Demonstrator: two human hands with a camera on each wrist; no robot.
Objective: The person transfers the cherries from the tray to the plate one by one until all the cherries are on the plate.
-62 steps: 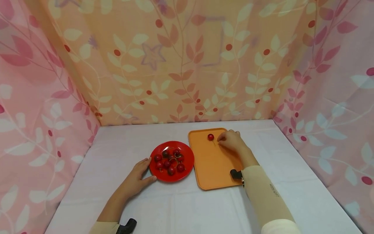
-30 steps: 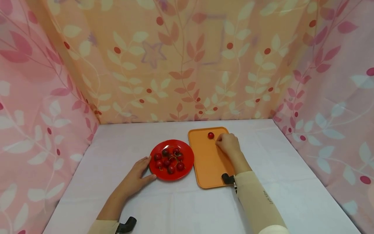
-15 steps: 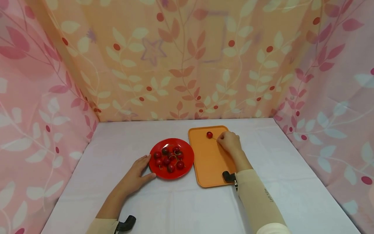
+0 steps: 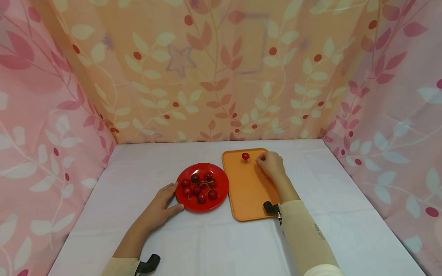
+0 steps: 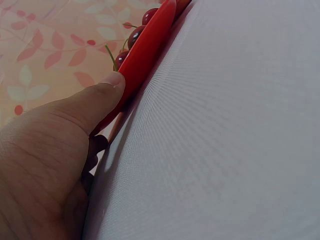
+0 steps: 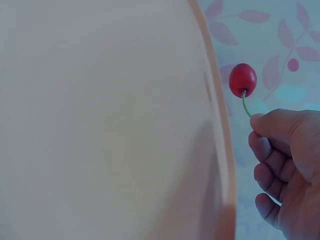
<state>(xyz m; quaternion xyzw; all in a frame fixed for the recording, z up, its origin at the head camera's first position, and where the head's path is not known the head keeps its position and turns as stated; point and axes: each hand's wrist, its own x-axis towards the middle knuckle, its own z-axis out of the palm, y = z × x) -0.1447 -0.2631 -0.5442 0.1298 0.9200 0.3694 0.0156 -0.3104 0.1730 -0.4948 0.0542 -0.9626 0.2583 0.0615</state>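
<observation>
A dark red cherry (image 4: 245,156) is held by its thin green stem (image 6: 245,104) between the thumb and fingertips of my right hand (image 4: 272,165). In the right wrist view the cherry hangs clear above the rim of the orange tray (image 4: 245,191). Over in the left half, my left hand (image 4: 160,205) rests at the side of a red plate (image 4: 221,180); its thumb lies against the plate's edge in the left wrist view, the fingers spread along the rim. Several cherries (image 4: 202,198) with stems are heaped on that plate.
The plate's right side sits against the tray's left edge on a white-covered table (image 4: 145,165). An orange leaf-patterned curtain (image 4: 207,76) closes off the back, and pink curtains (image 4: 38,153) stand at both sides. Black wrist cameras (image 4: 149,263) are strapped to both arms.
My right fingers came down to the cherry's stem and took it. The cherry has since shifted slightly left and away from me, turning as it moved. My left hand stays at the plate.
</observation>
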